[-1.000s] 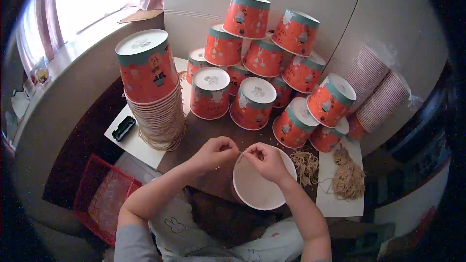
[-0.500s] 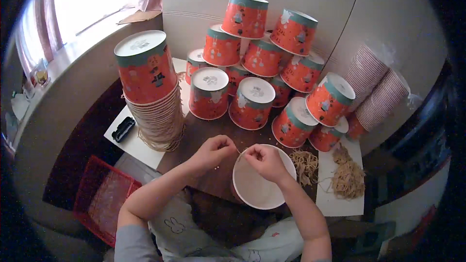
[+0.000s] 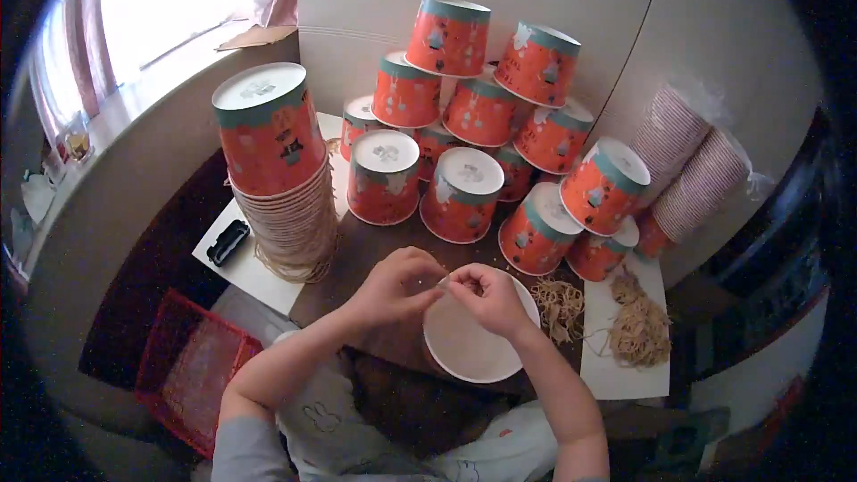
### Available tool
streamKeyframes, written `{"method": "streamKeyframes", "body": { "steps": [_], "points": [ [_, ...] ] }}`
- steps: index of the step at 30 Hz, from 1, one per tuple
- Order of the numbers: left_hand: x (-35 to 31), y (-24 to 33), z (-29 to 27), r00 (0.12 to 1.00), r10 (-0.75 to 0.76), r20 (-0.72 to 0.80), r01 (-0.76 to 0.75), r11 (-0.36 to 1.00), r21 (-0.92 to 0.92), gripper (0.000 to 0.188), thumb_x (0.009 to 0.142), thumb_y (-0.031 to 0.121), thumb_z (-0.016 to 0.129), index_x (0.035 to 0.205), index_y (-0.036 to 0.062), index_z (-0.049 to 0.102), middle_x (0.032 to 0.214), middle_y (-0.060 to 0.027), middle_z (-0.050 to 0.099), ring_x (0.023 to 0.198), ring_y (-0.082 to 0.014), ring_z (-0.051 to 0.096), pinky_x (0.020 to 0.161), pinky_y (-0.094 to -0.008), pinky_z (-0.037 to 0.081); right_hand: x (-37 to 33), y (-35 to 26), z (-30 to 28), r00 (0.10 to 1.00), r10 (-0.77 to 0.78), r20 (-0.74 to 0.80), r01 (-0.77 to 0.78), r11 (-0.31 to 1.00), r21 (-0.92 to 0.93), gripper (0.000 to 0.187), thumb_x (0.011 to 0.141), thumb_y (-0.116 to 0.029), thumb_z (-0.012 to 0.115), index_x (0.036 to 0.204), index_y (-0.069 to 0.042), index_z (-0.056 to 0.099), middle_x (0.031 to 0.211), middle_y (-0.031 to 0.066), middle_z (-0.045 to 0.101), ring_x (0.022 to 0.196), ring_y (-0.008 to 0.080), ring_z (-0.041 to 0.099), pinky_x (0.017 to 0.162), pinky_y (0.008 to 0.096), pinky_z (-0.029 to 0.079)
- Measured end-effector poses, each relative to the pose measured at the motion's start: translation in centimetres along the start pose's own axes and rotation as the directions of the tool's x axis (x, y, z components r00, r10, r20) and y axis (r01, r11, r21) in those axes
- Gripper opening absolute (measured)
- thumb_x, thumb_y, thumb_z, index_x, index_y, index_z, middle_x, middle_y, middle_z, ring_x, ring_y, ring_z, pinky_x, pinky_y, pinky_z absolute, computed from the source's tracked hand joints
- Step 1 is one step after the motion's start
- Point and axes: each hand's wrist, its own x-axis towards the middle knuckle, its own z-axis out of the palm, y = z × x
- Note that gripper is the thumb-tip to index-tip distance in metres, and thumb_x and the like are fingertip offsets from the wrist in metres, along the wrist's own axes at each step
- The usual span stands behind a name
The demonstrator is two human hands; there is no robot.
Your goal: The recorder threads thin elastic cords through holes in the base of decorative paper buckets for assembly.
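Now the left hand point(image 3: 397, 287) is loosening, its thumb and fingers parting from the tight pinch of half a second ago, while the right hand point(image 3: 482, 293) is keeping its pinch. The paper tub point(image 3: 478, 339) is sitting mouth-up on the brown tabletop point(image 3: 361, 245), showing its white inside and round pale rim, right beneath the right hand. That hand is closing its fingertips on a thin strand point(image 3: 444, 283), blurry here; the left, loosely curved and partly open, is hovering close beside it.
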Motion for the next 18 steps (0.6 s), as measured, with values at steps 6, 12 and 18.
{"method": "streamKeyframes", "body": {
  "steps": [6, 12, 18],
  "points": [
    [-0.1, 0.6, 0.0, 0.994, 0.111, 0.013, -0.112, 0.969, 0.219, 0.013, 0.066, 0.012, 0.066, 0.075, 0.0074, 0.059, 0.082, -0.0059, 0.054, 0.079, -0.0240, 0.050, 0.069, -0.0328, 0.043, -0.2, -2.0, -0.1, 0.998, -0.058, 0.023, 0.061, 0.989, -0.134, 0.010, 0.078, -0.011, 0.059, 0.082, -0.003, 0.057, 0.071, -0.0026, 0.055, 0.062, 0.0017, 0.046, 0.055, 0.0162, 0.037],
    [0.1, 0.1, -0.3, 0.995, 0.098, 0.037, -0.105, 0.932, 0.346, 0.011, 0.064, 0.012, 0.065, 0.072, 0.0088, 0.058, 0.079, -0.0054, 0.053, 0.079, -0.0236, 0.049, 0.070, -0.0335, 0.042, -0.6, -4.2, -1.1, 0.999, -0.038, 0.018, 0.032, 0.960, 0.277, 0.016, 0.081, -0.006, 0.051, 0.097, -0.004, 0.047, 0.072, 0.0000, 0.049, 0.066, 0.0061, 0.047, 0.063, 0.0194, 0.039],
    [0.1, -1.3, -0.1, 0.994, 0.049, 0.095, -0.076, 0.946, 0.316, 0.010, 0.065, 0.013, 0.064, 0.072, 0.0082, 0.058, 0.077, -0.0065, 0.054, 0.078, -0.0244, 0.049, 0.069, -0.0332, 0.042, -0.9, -5.3, -1.8, 0.995, -0.066, -0.073, 0.093, 0.876, 0.473, 0.016, 0.081, -0.006, 0.052, 0.096, -0.004, 0.047, 0.072, 0.0011, 0.049, 0.068, 0.0084, 0.049, 0.065, 0.0214, 0.040]
  ]
}}
